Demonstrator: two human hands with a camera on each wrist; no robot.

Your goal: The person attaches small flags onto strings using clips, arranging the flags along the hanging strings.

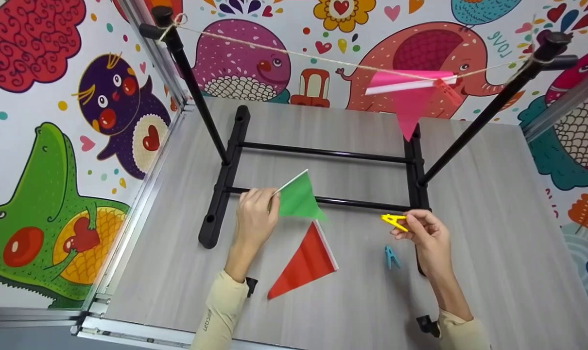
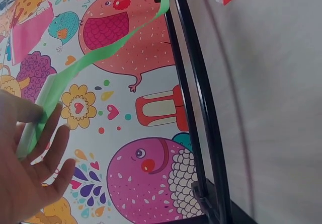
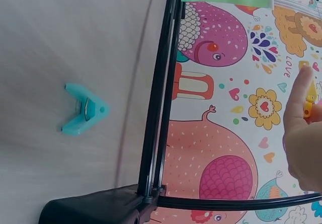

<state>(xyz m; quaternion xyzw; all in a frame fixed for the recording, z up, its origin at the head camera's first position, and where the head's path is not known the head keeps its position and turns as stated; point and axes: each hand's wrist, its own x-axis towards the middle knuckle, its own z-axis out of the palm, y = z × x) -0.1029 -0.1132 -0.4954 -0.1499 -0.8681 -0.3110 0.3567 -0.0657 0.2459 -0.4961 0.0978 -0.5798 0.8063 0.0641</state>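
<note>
My left hand pinches a green triangular flag by its white-edged top, held above the table over the rack's front bar. In the left wrist view the green flag hangs away from thumb and fingers. My right hand pinches a yellow clothespin between thumb and fingers, to the right of the flag. Below it, a blue clothespin lies on the table. A red triangular flag with a white edge lies between the hands. On the string, a pink flag hangs, clipped by a red clothespin.
A black rack stands on the grey table, its left post and right post rising with the string tied between their tops. Illustrated panels border the table at the back and sides. A metal rail edges the front.
</note>
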